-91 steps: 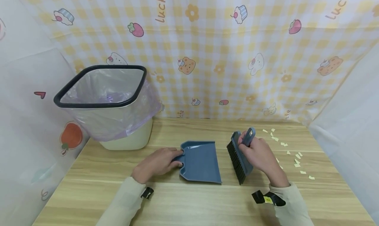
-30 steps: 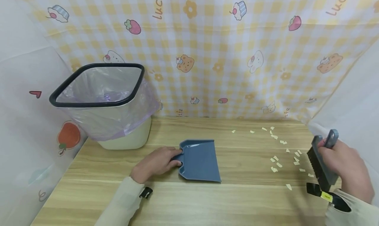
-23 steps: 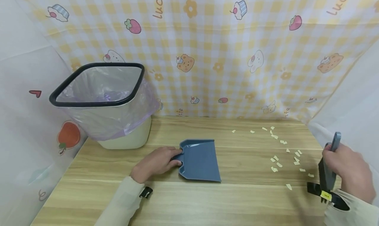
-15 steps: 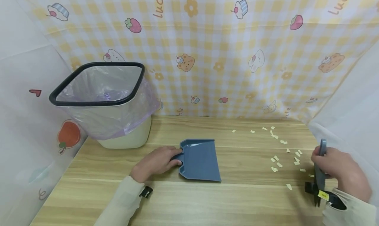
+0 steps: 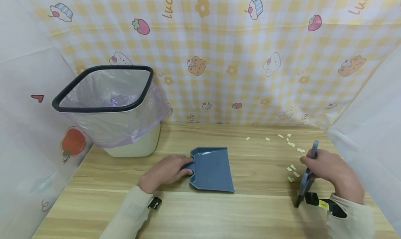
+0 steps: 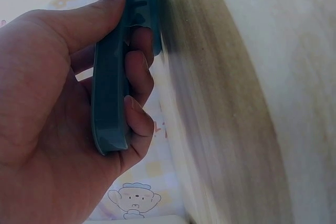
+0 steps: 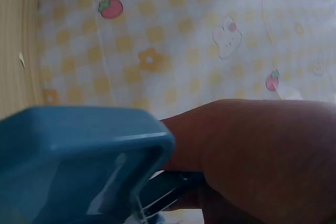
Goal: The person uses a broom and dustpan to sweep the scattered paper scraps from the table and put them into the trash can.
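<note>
We likely sweep pale-yellow scraps (image 5: 291, 179) | left hand (image 5: 166, 171) grips blue plastic dustpan (image 5: 213, 171), right hand (image 5: 333, 171) blue bristled brush (image 5: 305, 183) | needs leftward stroke

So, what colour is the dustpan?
The dustpan is greyish blue; the head view shows it best.

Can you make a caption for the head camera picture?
Left hand holds the dustpan, right hand holds the brush, and pale scraps lie on the table.
</note>
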A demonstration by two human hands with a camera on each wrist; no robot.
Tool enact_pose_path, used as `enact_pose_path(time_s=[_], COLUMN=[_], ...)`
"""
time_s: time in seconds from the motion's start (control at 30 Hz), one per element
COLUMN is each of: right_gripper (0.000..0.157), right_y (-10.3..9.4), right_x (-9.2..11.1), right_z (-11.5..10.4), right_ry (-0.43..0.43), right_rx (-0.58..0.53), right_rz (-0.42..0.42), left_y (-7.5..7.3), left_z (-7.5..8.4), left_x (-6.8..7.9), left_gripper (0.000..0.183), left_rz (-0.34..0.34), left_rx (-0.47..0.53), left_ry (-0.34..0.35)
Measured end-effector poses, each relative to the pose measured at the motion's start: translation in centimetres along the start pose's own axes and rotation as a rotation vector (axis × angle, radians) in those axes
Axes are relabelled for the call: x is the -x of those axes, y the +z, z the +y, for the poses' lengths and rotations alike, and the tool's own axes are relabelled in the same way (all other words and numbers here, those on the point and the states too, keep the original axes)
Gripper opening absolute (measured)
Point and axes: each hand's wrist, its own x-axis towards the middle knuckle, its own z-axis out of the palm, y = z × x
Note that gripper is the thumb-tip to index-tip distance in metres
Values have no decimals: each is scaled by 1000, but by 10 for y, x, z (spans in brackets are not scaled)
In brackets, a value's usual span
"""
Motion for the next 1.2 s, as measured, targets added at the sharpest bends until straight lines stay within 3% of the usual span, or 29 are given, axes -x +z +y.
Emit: enact_pose_path(time_s=[0.3, 0.6, 0.77, 0.97, 1.2], right_gripper=[38, 26, 18, 15, 12], right_y=[12, 28, 34, 30, 19], right_x=[-8, -9, -10, -6, -2], right_z=[-21, -40, -48, -44, -31], right_ry=[-26, -164, -222, -252, -220], right_rx=[13, 9, -3, 25, 75], right_rz=[64, 178, 189, 220, 331], left_y=[0, 1, 1, 2, 1], left_z=[1, 2, 1, 1, 2], left_x=[0, 1, 2, 2, 1], left_gripper=[45, 45, 45, 46, 46], left_rz=[0, 1, 2, 2, 6], left_rx=[3, 4, -5, -5, -6], left_ry=[-7, -18, -13, -18, -14])
